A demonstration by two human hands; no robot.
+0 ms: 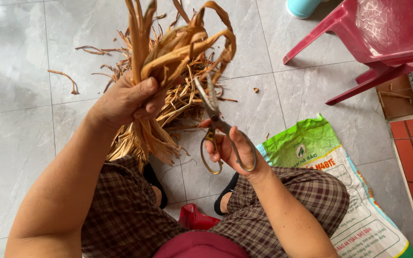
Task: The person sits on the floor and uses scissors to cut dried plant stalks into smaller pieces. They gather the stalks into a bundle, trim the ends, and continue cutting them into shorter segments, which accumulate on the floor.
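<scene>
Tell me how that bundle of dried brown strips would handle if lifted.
Likely floppy: the dried strips curl and droop above the left hand. Probably light, since one hand holds the bunch. Possibly brittle: scraps litter the floor.

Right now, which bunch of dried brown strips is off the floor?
The bundle clenched in the left hand, looped over at the top; the other strips lie scattered on the grey tile floor behind it.

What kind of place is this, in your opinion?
Probably a home floor or porch used for handwork: grey floor tiles, a red plastic chair and a printed sack lying flat. The left hand grips dried strips; the right hand holds scissors.
</scene>
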